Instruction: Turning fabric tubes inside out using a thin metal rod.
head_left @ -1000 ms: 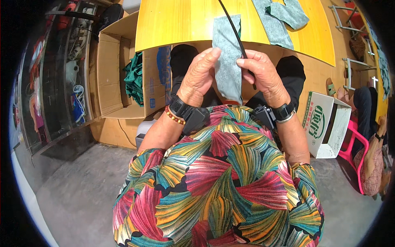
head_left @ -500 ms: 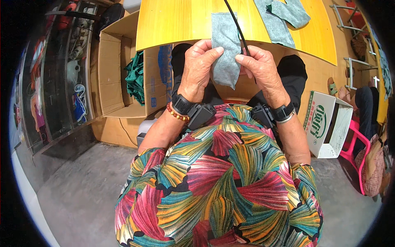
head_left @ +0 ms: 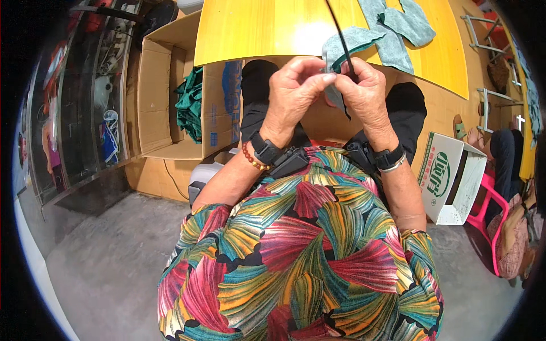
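Note:
My left hand (head_left: 297, 94) pinches a grey-green piece of cloth (head_left: 354, 38) at the near edge of the yellow table. Close beside it, my right hand (head_left: 364, 94) grips the same cloth, thumb and fingertips nearly meeting the left ones. The cloth is folded over, its darker green side showing along one edge, and its upper part bends right above the tabletop. A thin black cord (head_left: 339, 31) runs from the top of the view down to my right fingers; whether they hold it, I cannot tell. My fingers hide the cloth's middle.
More grey-green cloth pieces (head_left: 394, 52) lie on the yellow table (head_left: 256, 34), to the right. An open cardboard box (head_left: 154, 108) with dark green cloth (head_left: 190, 105) stands left. On the right are a white carton (head_left: 441, 170), a pink stool (head_left: 493, 227) and another person's legs (head_left: 503, 153).
The cloth hung flat and lengthwise between my hands; now it is folded and bent over to the right. My hands have moved closer together, the left one rightward.

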